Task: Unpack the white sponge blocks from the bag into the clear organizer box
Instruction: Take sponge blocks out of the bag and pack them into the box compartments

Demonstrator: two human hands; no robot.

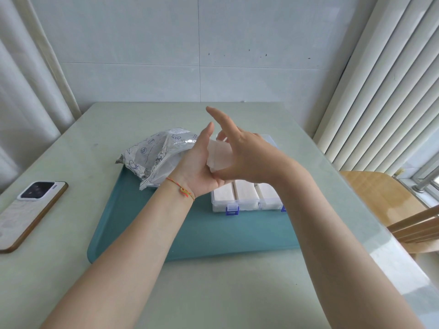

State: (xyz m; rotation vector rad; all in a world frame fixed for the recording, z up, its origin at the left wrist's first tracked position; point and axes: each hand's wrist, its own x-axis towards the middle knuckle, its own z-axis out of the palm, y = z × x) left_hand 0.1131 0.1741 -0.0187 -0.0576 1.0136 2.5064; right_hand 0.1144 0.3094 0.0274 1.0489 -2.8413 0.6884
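Observation:
A white sponge block [219, 156] is held between my two hands, above the far part of the clear organizer box [247, 206]. My left hand [196, 170] cups its left side, thumb pointing up and fingers hidden behind the block. My right hand [245, 159] grips it from the right, with the index finger stretched out towards the wall. The box has blue latches and stands on the right of a teal tray [209, 236]. Three white sponge blocks [245, 192] lie side by side in its near compartments. The crumpled silver printed bag [152, 154] lies on the tray's far left corner.
A phone [31, 206] lies face down near the table's left edge. A wooden chair [384, 198] stands to the right of the pale green table [213, 293]. There is a curtain on the left, window blinds on the right and a tiled wall behind.

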